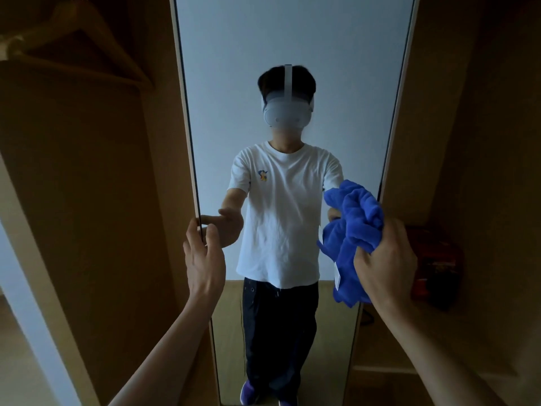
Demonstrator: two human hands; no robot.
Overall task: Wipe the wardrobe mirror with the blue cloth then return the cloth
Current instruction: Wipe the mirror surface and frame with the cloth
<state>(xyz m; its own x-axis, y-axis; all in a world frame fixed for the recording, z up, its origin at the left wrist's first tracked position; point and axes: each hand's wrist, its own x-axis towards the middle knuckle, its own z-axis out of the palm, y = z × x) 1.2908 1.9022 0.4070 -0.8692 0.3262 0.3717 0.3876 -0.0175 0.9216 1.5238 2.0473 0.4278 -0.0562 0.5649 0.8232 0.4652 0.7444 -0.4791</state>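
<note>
The tall wardrobe mirror [292, 39] fills the middle of the view and reflects a person in a white shirt. My right hand [383, 259] grips a bunched blue cloth [354, 230] close to the mirror's right edge, about waist height of the reflection. A white label hangs from the cloth's lower part. My left hand [203, 256] reaches to the mirror's left edge, fingers spread and curled at the frame, thumb on the glass side. Whether it grips the edge I cannot tell.
Wooden wardrobe panels flank the mirror on both sides. A wooden hanger [73, 45] hangs at the upper left inside the open compartment. A dark red box [433, 259] sits on a shelf at the right, just behind my right hand.
</note>
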